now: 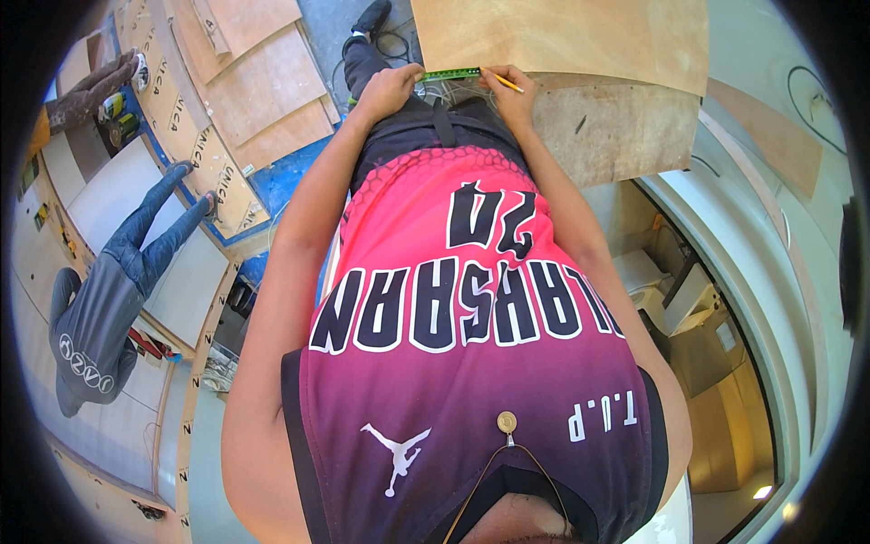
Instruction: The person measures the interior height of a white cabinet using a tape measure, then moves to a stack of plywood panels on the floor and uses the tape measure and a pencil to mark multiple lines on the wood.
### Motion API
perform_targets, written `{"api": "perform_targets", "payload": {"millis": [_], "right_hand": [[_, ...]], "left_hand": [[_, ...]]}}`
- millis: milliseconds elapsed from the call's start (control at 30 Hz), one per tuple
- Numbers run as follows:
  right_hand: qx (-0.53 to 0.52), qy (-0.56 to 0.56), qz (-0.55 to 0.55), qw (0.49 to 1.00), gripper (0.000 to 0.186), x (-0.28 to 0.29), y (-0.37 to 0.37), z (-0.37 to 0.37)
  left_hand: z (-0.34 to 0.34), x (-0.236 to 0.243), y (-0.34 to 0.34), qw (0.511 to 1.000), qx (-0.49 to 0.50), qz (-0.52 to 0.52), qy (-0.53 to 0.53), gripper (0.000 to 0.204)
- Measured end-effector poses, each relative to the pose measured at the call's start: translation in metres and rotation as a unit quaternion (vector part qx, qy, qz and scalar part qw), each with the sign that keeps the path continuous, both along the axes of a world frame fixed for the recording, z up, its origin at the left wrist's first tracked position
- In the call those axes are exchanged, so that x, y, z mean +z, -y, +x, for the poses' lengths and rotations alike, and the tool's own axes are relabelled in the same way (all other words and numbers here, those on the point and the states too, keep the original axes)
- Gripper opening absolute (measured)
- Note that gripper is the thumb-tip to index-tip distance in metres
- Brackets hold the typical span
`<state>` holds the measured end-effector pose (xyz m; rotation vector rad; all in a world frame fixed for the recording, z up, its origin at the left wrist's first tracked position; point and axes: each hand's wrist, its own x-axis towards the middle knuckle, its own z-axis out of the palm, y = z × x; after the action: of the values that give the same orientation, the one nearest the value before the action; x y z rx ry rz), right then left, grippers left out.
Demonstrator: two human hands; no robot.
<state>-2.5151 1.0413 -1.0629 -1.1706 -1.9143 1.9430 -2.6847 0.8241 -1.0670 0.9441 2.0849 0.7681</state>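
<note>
Green tape measure [449,74], apparently dark-marked; yellow pencil [509,84]; tan plywood [562,36]; pink-to-purple jersey [471,385].

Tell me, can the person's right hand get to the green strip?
Probably, yes. The right hand is close beside one end of the green strip, and nothing seems to block it, though it holds a yellow pencil.

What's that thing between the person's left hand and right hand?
In the head view, a green strip, probably a measuring tape, stretches between the left hand and the right hand, which holds a yellow pencil.
</note>
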Motion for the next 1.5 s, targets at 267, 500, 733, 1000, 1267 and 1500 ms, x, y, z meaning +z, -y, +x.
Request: {"api": "perform_targets", "payload": {"millis": [267, 500, 733, 1000, 1267, 1500], "right_hand": [[-0.005, -0.001, -0.003, 1.000, 0.014, 0.011, 0.001, -0.004], [-0.009, 0.007, 0.014, 1.000, 0.014, 0.005, 0.003, 0.000], [0.020, 0.039, 0.117, 0.992, 0.012, 0.004, -0.003, 0.012], [0.002, 0.017, 0.131, 0.991, 0.015, 0.021, -0.004, 0.008], [0.123, -0.021, 0.176, 0.976, 0.017, 0.028, -0.014, 0.001], [0.250, -0.051, 0.177, 0.951, 0.019, 0.021, -0.045, 0.004]], "left_hand": [[0.002, -0.005, 0.002, 1.000, 0.002, 0.000, -0.003, 0.025], [0.001, -0.003, 0.001, 1.000, 0.003, -0.004, 0.014, 0.025], [0.000, -0.004, 0.001, 1.000, 0.000, -0.021, 0.023, 0.025], [-0.016, 0.009, 0.018, 0.992, 0.064, 0.010, 0.105, 0.025], [-0.028, 0.011, 0.074, 0.962, 0.182, 0.026, 0.202, 0.024], [-0.006, 0.022, 0.090, 0.918, 0.266, 0.056, 0.288, 0.025]]}}
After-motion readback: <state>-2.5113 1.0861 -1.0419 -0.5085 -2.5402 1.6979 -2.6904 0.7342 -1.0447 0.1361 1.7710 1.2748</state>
